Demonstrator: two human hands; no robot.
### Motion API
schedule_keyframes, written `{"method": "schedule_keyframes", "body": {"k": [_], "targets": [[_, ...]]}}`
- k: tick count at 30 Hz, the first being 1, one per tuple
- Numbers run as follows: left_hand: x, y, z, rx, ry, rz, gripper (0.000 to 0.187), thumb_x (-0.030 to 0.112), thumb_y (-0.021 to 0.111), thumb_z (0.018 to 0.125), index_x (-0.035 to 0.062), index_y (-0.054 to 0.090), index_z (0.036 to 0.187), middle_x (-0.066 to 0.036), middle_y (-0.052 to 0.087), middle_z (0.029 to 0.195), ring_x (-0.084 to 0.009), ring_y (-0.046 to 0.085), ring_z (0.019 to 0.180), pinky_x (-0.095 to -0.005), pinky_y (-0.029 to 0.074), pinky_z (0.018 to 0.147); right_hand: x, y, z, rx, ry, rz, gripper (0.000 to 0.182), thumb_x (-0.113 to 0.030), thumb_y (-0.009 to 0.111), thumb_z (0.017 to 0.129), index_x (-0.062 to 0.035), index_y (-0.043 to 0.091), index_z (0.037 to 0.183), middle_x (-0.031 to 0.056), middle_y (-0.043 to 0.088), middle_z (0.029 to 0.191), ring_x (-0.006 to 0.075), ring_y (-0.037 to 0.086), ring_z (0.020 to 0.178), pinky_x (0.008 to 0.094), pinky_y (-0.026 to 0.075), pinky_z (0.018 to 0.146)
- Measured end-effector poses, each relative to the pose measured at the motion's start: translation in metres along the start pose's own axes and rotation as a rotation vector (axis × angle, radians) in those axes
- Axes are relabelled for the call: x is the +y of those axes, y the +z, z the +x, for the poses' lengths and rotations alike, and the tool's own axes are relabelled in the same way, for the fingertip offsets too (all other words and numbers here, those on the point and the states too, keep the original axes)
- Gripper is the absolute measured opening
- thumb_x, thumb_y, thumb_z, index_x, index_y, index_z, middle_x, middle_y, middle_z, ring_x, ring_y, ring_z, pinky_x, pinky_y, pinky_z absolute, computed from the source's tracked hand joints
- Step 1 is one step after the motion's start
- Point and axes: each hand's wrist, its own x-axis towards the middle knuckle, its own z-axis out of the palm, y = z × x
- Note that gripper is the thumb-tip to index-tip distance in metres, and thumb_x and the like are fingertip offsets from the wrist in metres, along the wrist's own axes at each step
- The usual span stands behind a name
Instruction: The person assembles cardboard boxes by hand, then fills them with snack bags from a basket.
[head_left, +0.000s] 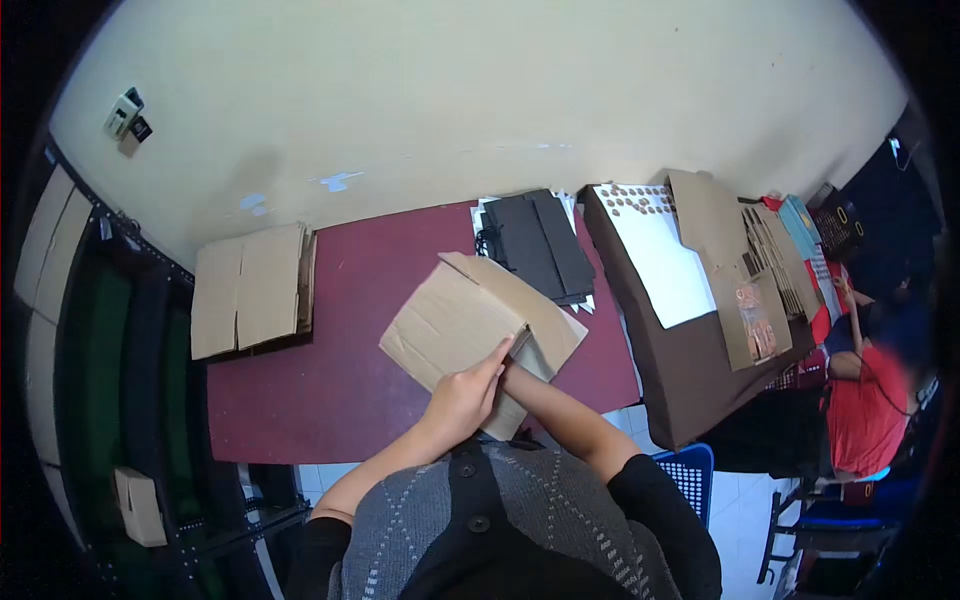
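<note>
A brown cardboard box (455, 325) is held tilted over the near middle of the maroon table, its flaps (525, 290) spread towards the right. My left hand (465, 400) grips the box's near edge, with its fingers lying close together along the cardboard and pointing away from me. My right hand (514, 378) reaches into or behind the box's open side, just under the left hand. Its fingers are hidden by the box and the left hand, so their pose does not show.
Flattened cardboard boxes (245, 285) are stacked on the table's left end. Black folders (540, 245) lie over white sheets at the back right. A brown-covered table (665, 375) holds a white sheet with small brown pieces and more cardboard. A person in red (870, 410) sits at right.
</note>
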Motion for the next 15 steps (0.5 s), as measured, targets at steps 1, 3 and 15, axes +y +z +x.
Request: {"method": "schedule_keyframes", "body": {"k": [1,3,15], "targets": [[0.0,-0.003,0.001,0.049,-0.063,-0.007,0.047,0.009,0.05,0.088,0.014,0.042,0.133,-0.022,0.062,0.093,-0.0373,0.062,0.075,-0.042,0.051,0.067,-0.002,0.013,-0.009,0.044,0.007,0.008,0.042,-0.022,0.045,0.085,-0.0038,0.052,0.123,0.018,0.051,0.126,0.0321,0.045,0.12,0.0429,0.03,0.103],[0.001,-0.014,0.004,0.165,-0.136,-0.032,0.043,0.009,0.049,0.088,0.0152,0.046,0.131,-0.022,0.062,0.096,-0.0385,0.062,0.075,-0.042,0.05,0.067,0.005,0.031,-0.021,0.133,0.03,0.027,0.042,-0.022,0.046,0.085,-0.0041,0.052,0.123,0.0187,0.052,0.124,0.0325,0.046,0.119,0.0431,0.031,0.103],[-0.036,-0.139,0.007,0.77,-0.323,-0.069,0.036,0.001,0.047,0.089,-0.0035,0.049,0.125,-0.022,0.062,0.11,-0.0194,0.061,0.099,-0.0296,0.048,0.082,-0.024,-0.112,-0.026,-0.58,0.069,0.19,0.05,-0.015,0.039,0.088,-0.0137,0.035,0.138,0.0277,0.059,0.103,0.0418,0.058,0.094,0.0456,0.042,0.09]]}}
